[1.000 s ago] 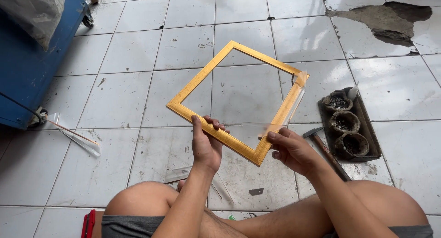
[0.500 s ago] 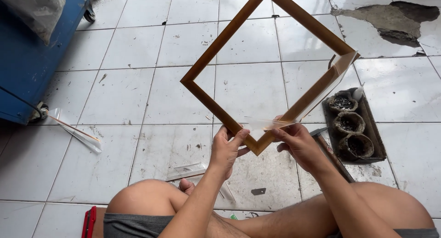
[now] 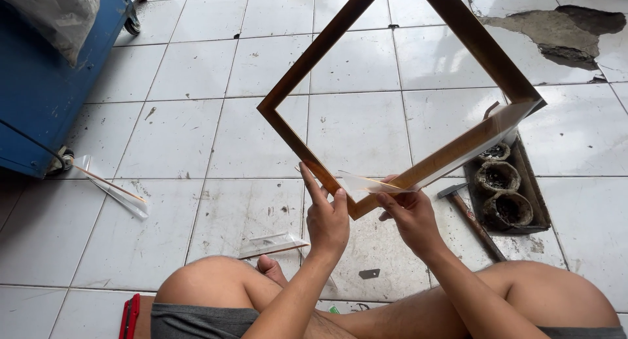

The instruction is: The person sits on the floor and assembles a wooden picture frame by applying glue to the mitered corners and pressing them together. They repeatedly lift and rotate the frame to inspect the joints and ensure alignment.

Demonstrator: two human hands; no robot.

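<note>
The frame [image 3: 392, 97] is held up on its point over the tiled floor [image 3: 183, 136], gripped only at the bottom corner, so most of its weight hangs out above the hands. A twist or slip is the likely trouble here: with so little wood actually grasped, the frame could be tipped sideways and dropped on the tiles, and a mitred corner could be cracked open by that.

A strip of clear film [image 3: 366, 182] is peeling off the lower right rail. If it's tugged too hard it may be torn, or the frame may be yanked out of the other hand.

Grip-wise: the left hand [image 3: 327, 218] is clenched loosely round the lower left rail near the corner, thumb up along the wood. The right hand [image 3: 409, 214] is closed at the corner too, fingers pinched on the film end and pressed against the rail.

A hammer [image 3: 471, 218] and a dark tray [image 3: 507, 188] of round pots lie just beside the right knee, right where a dropped frame might be landed. More film scraps [image 3: 114, 188] are scattered on the floor to the left, near a blue cabinet [image 3: 46, 97].
</note>
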